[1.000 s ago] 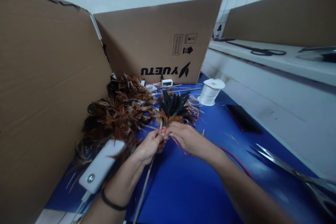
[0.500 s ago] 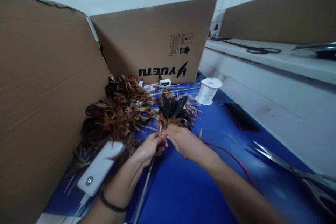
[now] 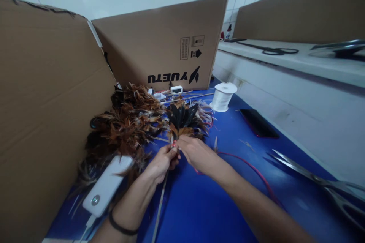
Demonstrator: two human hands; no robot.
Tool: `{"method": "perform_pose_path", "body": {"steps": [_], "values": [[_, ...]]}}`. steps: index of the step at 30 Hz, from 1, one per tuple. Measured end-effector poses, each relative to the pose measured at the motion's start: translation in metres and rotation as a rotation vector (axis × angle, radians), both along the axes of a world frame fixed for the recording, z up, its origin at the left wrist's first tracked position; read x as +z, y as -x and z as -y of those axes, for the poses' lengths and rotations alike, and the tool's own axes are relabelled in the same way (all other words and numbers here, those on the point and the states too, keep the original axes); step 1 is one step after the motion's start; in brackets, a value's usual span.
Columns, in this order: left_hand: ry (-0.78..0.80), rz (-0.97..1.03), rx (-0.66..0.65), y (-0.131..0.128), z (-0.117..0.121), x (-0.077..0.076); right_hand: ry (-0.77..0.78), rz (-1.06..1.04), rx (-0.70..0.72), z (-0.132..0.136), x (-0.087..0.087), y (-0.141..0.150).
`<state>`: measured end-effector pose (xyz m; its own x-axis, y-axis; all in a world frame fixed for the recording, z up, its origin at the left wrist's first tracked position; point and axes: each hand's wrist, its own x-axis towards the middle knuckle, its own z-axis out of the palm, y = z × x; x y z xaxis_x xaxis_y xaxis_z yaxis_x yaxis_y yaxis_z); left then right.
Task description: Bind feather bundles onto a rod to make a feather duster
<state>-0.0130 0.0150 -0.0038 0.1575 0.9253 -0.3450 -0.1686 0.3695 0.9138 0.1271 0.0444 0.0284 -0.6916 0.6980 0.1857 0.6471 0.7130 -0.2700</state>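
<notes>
Brown cardboard panels stand along the left and far edges of a blue table. Mid-table, just beyond the hands, is a dark-and-brown feather bundle, apparently at the head of a thin stick running toward the near edge. The left hand pinches the stick between thumb and fingers; the right hand's fingers press together beside it at a red binding, their exact grip hidden. Good binding likely calls for a steady left pinch close below the feathers, even tension on the red cord, and stray barbs kept out of the turns.
</notes>
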Motion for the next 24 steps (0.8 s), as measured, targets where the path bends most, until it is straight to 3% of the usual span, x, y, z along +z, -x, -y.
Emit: {"method": "perform_pose_path", "body": {"steps": [6,11,19,24], "values": [[-0.014,0.032,0.04,0.0,-0.001,-0.002,-0.019,-0.07,-0.017,-0.003,-0.01,0.003],[-0.018,0.041,0.033,0.003,-0.002,-0.002,0.073,-0.369,-0.028,-0.01,-0.015,0.001],[-0.071,0.163,-0.05,0.01,0.0,0.004,0.14,-0.673,-0.235,-0.021,-0.007,-0.033],[-0.071,0.165,-0.031,0.012,-0.001,0.008,0.071,-0.471,-0.35,-0.032,-0.007,-0.074]]}}
